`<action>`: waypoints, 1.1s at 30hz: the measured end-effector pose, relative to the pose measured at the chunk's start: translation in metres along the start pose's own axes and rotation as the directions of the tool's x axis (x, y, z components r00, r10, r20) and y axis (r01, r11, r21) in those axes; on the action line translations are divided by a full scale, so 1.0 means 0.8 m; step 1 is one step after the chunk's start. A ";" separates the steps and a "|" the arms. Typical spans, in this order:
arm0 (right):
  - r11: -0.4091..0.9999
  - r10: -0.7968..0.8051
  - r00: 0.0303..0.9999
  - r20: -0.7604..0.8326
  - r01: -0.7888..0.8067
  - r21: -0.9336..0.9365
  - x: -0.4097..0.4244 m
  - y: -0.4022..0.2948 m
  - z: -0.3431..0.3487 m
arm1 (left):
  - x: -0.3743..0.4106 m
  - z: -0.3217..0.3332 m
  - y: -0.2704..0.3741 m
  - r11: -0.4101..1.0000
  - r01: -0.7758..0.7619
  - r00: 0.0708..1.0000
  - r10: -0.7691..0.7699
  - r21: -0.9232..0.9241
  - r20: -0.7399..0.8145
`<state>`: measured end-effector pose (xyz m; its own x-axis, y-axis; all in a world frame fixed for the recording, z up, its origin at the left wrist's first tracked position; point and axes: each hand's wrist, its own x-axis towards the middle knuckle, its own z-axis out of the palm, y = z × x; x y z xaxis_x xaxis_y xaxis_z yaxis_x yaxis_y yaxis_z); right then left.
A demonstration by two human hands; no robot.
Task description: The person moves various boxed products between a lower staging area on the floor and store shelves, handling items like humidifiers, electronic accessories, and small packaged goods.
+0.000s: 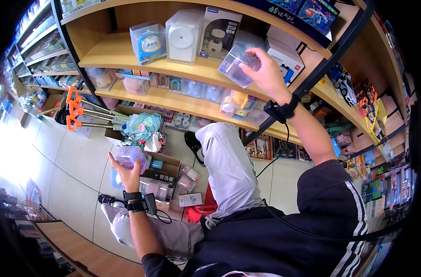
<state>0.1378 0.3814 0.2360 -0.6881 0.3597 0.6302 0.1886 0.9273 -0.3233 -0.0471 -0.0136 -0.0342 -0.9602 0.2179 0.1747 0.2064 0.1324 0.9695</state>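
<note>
My right hand [262, 71] is at the right end of the wooden shelf [108, 55], its fingers on a clear plastic box [236, 67] that sits tilted at the shelf's edge. Left of that box stand a dark printed carton [219, 34], a clear box with a white device [183, 38] and a clear box with a blue and white device [150, 45]. Lower left, my left hand [129, 173] holds a clear box with pale purple contents [130, 158] above the floor, beside an open cardboard carton [170, 166].
Small boxed goods [193, 88] line the lower shelf. On the tiled floor stand a box of folded fabric items [144, 126], orange-handled tools [75, 110], loose clear packs [187, 181] and a red object [205, 207] near my legs. A black upright post [314, 72] flanks the shelf.
</note>
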 end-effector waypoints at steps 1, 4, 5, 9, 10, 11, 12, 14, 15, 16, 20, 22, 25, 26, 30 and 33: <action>0.998 0.033 0.999 0.024 -0.031 -0.053 0.001 0.001 0.006 | 0.000 -0.001 0.000 1.000 0.008 1.000 -0.008 0.000 -0.002; 0.981 0.021 0.999 0.041 -0.012 -0.193 0.001 0.008 0.023 | -0.001 -0.001 0.003 1.000 -0.002 1.000 0.002 0.008 -0.005; 0.971 -0.002 0.999 0.039 0.011 -0.237 0.001 0.010 0.026 | -0.001 -0.002 0.003 1.000 -0.004 1.000 0.004 0.018 -0.009; 0.975 -0.109 0.990 0.092 0.125 -0.185 0.002 0.024 0.025 | -0.001 -0.001 0.002 0.999 -0.009 1.000 0.009 0.046 -0.011; 0.971 -0.155 0.983 0.101 0.171 -0.170 -0.002 0.035 0.023 | -0.002 -0.001 0.003 0.999 -0.011 1.000 0.011 0.047 -0.009; 0.964 -0.200 0.974 0.108 0.216 -0.155 -0.005 0.041 0.021 | -0.001 0.000 0.001 0.999 -0.015 1.000 0.016 0.044 -0.007; 0.979 -0.138 0.984 0.112 0.153 -0.133 -0.007 0.038 0.020 | 0.000 -0.001 -0.001 0.999 -0.019 1.000 0.019 0.041 -0.007; 0.996 -0.012 0.992 0.125 0.023 -0.091 -0.019 0.027 0.014 | 0.000 -0.001 -0.005 0.999 -0.013 1.000 0.013 0.046 -0.008; 0.995 0.098 0.991 0.090 -0.096 -0.024 -0.026 0.028 0.016 | 0.001 0.001 -0.005 0.999 -0.005 1.000 0.005 0.049 -0.004; 0.976 0.211 0.976 0.061 -0.214 0.049 -0.036 0.033 0.024 | 0.001 0.003 -0.003 0.998 0.001 1.000 -0.001 0.057 0.002; 0.905 0.319 0.946 -0.064 -0.284 0.317 -0.052 0.049 0.057 | -0.001 0.009 0.002 0.997 -0.018 1.000 0.017 0.073 0.013; 0.907 0.274 0.954 -0.121 -0.214 0.364 -0.047 0.029 0.062 | 0.000 0.003 -0.006 0.995 -0.024 1.000 0.024 0.098 -0.004; 0.996 -0.086 0.953 -0.291 0.081 -0.028 -0.039 -0.010 0.030 | -0.002 -0.001 -0.005 0.992 -0.013 1.000 0.013 0.124 -0.005; 0.973 -0.225 0.904 -0.363 0.186 -0.139 -0.032 -0.023 0.021 | -0.002 -0.002 -0.004 0.995 -0.006 1.000 0.007 0.102 -0.011; 0.883 -0.432 0.820 -0.376 0.300 -0.360 -0.002 -0.027 -0.020 | -0.001 0.002 -0.002 0.999 0.014 1.000 -0.013 0.041 -0.009; 0.810 -0.475 0.830 -0.293 0.282 -0.514 0.016 -0.006 -0.031 | -0.003 0.005 0.002 0.998 -0.016 1.000 0.016 0.067 -0.006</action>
<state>0.1452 0.3843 0.2630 -0.4549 -0.1118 0.8835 0.3188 0.9059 0.2787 -0.0441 -0.0100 -0.0336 -0.9577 0.2147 0.1916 0.2339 0.1934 0.9528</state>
